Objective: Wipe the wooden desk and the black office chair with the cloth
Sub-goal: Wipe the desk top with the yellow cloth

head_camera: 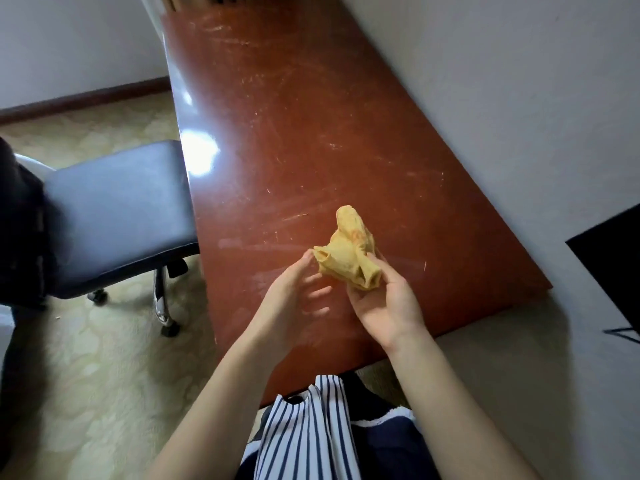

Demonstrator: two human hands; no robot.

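- Grips crumpled yellow cloth [349, 252] in right hand [384, 303], lower centre, above table [311, 133].
- Spreads left hand [294, 299], released, fingers blurred, thumb tip at cloth's edge.
- Crops chair [114, 209] at left; backrest indistinct.

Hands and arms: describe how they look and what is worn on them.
The left hand and right hand are bare: no gloves, rings or watch show. Both forearms are bare, with no sleeves in view. Below them hangs a striped navy-and-white top.
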